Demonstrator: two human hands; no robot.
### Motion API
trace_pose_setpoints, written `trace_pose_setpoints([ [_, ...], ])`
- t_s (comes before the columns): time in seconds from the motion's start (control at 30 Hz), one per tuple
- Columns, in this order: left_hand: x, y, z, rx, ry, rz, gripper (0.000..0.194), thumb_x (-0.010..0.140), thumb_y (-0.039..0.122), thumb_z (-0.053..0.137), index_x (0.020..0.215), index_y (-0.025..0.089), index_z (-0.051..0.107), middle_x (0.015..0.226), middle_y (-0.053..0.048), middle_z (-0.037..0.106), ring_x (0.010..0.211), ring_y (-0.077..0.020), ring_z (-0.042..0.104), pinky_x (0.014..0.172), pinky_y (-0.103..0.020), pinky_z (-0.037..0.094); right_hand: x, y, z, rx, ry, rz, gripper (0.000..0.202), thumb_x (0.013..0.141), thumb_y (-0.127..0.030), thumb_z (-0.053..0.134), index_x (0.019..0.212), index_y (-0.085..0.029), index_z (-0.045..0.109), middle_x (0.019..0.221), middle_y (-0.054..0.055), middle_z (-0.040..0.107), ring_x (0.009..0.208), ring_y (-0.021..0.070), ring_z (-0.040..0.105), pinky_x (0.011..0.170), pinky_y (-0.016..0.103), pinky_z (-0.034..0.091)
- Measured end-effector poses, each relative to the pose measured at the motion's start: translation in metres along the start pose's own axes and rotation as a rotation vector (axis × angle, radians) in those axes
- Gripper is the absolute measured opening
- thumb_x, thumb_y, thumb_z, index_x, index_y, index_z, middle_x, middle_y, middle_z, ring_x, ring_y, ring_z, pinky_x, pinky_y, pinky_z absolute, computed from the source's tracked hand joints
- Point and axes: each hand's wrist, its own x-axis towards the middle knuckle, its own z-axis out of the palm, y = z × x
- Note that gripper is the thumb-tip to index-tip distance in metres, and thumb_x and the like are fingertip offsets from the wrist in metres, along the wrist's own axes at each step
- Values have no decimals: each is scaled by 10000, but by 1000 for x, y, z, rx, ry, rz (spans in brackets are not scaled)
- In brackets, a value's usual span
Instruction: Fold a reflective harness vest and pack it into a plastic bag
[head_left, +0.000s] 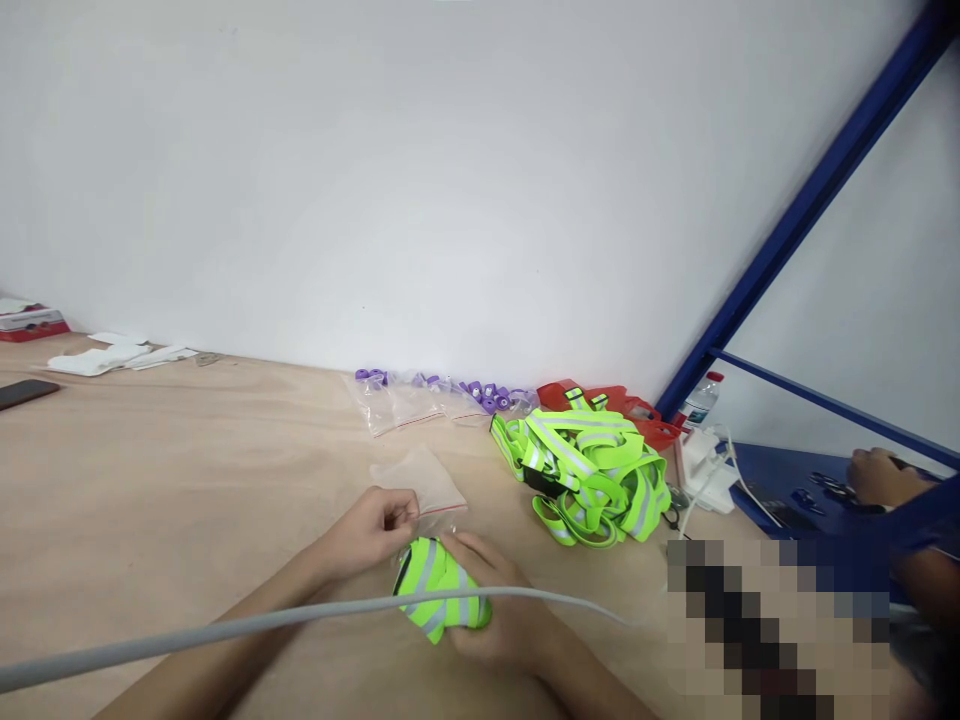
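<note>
My right hand [499, 605] is wrapped round a folded bundle of neon-yellow reflective strap [427, 580] with silver stripes. Close beside it, my left hand [375, 528] has its fingers curled in a pinch at the mouth of a clear zip-lock bag [420, 478]. This bag lies flat on the table just beyond both hands, its red seal line facing me. The bundle sits at the bag's open end; whether any of it is inside, I cannot tell. A grey-white cable [300, 612] crosses the view in front of the bundle and my wrists.
A tangled heap of reflective straps [592, 470] lies to the right, before a red plastic bag [637, 410]. Along the wall are clear bags with purple rolls [487, 395]. White papers [112, 355] and a phone [26, 393] lie left. Another person's hand [885, 478] shows right, past a blue frame [795, 210].
</note>
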Motion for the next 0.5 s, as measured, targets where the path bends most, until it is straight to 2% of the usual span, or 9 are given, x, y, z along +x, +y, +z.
trace_pose_setpoints([
  [0.17, -2, 1, 2, -17, -5, 10, 124, 748, 214, 500, 639, 189, 447, 571, 61, 422, 556, -90, 368, 532, -214, 271, 6, -1, -8, 14, 120, 153, 848, 643, -184, 664, 1473, -181, 488, 1437, 153, 569, 1314, 328, 552, 1100, 476, 471],
  [0.27, -2, 3, 7, 15, -43, 9, 105, 731, 178, 498, 637, 189, 454, 554, 66, 420, 542, -90, 379, 525, -216, 274, 9, -3, -12, 15, 174, 221, 827, 667, -160, 646, 1476, -220, 485, 1432, 118, 578, 1294, 305, 568, 1094, 456, 483],
  [0.5, -2, 10, 13, 115, -6, 55, 175, 838, 216, 487, 667, 194, 455, 575, 57, 435, 549, -102, 395, 526, -225, 297, 5, -6, -3, -190, 56, 100, 821, 680, -182, 646, 1481, -185, 468, 1417, 148, 573, 1278, 312, 557, 1089, 451, 466],
])
